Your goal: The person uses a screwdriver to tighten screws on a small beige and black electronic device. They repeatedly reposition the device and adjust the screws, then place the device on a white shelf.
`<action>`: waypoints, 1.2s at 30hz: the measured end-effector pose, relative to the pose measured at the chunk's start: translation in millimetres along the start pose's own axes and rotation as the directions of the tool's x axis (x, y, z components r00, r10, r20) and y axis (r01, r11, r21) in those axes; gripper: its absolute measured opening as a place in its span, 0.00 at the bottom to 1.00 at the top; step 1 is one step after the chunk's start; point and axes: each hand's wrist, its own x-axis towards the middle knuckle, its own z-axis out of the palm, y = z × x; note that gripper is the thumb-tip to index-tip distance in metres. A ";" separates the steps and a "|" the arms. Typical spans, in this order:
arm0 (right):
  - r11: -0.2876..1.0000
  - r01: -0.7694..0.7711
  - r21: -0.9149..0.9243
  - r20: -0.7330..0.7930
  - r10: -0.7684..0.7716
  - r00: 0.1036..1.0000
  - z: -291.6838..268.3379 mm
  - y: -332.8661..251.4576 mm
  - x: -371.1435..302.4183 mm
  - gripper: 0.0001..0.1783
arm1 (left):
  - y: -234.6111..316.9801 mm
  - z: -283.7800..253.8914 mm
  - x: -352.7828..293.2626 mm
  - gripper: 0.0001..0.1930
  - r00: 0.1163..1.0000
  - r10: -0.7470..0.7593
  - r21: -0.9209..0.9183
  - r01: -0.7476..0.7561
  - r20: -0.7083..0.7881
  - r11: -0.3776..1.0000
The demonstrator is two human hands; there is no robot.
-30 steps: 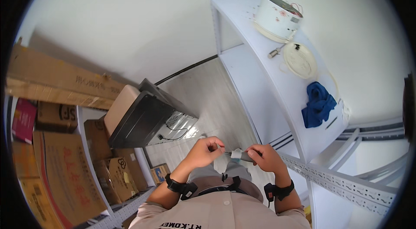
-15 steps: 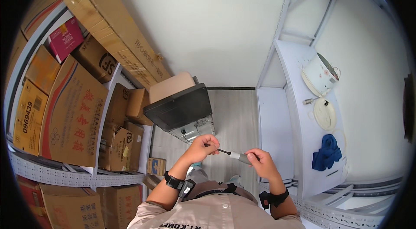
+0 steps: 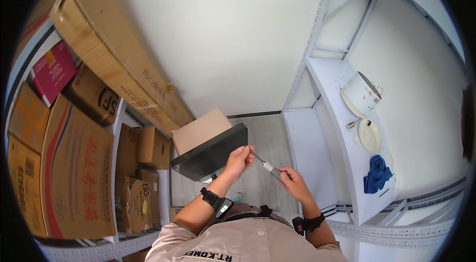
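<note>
A screwdriver (image 3: 268, 166) with a grey-and-white handle and a dark, thin shaft slants up toward my left hand. My right hand (image 3: 293, 182) is closed round the end of its handle. The fingers of my left hand (image 3: 240, 162) are pinched together at the shaft's tip; whatever lies between them is too small to make out. Just beyond that hand is the right end of a black, flat-topped appliance (image 3: 213, 152), tilted in view, its lower part largely hidden by my left arm. A plain cardboard box (image 3: 202, 130) rests on or just behind it.
Cartons (image 3: 79, 168) fill the shelves on the left, and a long carton (image 3: 114, 49) leans against the wall. On the right, a white shelf (image 3: 342, 163) carries a white pot (image 3: 358, 94), a cream round lid-like part (image 3: 369, 135), a small metal piece (image 3: 352, 124) and a blue cloth (image 3: 378, 175).
Both hands have moved up and away from my body with the screwdriver, which now points more steeply upward. My left hand has come up to the black appliance's right end. The view has shifted.
</note>
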 end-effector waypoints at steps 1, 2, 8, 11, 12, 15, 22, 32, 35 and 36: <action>0.999 0.033 -0.011 0.012 -0.033 0.999 6.0 -0.3 1.9 0.17 | -0.7 -2.0 7.9 0.13 1.000 0.000 0.005 0.001 -0.019 1.000; 0.998 0.066 -0.022 0.024 -0.065 0.998 12.1 -0.8 3.7 0.18 | -0.6 -4.5 16.5 0.13 0.999 -0.003 0.043 0.006 -0.053 0.999; 0.999 0.045 0.003 -0.081 -0.044 0.996 38.2 8.9 8.0 0.21 | 2.9 -4.7 38.9 0.12 0.993 -0.030 0.033 0.034 -0.114 0.999; 0.998 0.055 0.035 -0.092 -0.051 0.994 40.0 12.7 14.5 0.20 | 3.1 -3.8 44.2 0.11 0.989 0.001 0.019 0.002 -0.148 1.000; 0.998 0.053 0.038 -0.095 -0.049 0.994 40.7 10.4 16.6 0.20 | 3.4 -4.1 46.8 0.11 0.989 0.003 0.008 -0.002 -0.148 1.000; 0.998 0.056 0.028 -0.092 -0.053 0.994 43.4 6.4 23.2 0.20 | 3.7 -9.7 51.9 0.11 0.988 0.005 -0.023 -0.009 -0.155 1.000; 0.997 0.074 0.027 -0.090 -0.071 0.993 41.4 23.5 41.6 0.19 | 4.4 -15.1 63.0 0.11 0.982 0.005 -0.022 -0.009 -0.187 1.000; 0.997 0.031 0.066 -0.050 -0.028 0.998 34.4 22.1 47.9 0.20 | 6.8 -12.5 64.6 0.10 0.980 0.022 -0.034 -0.029 -0.199 0.999; 0.997 0.020 0.076 -0.024 -0.018 1.000 33.8 16.1 50.2 0.20 | 7.8 -12.8 66.6 0.11 0.977 0.024 -0.054 -0.037 -0.212 0.998; 0.995 0.031 0.090 -0.031 -0.029 0.999 34.6 15.7 50.7 0.20 | 8.4 -12.8 66.8 0.11 0.977 0.018 -0.054 -0.031 -0.212 0.998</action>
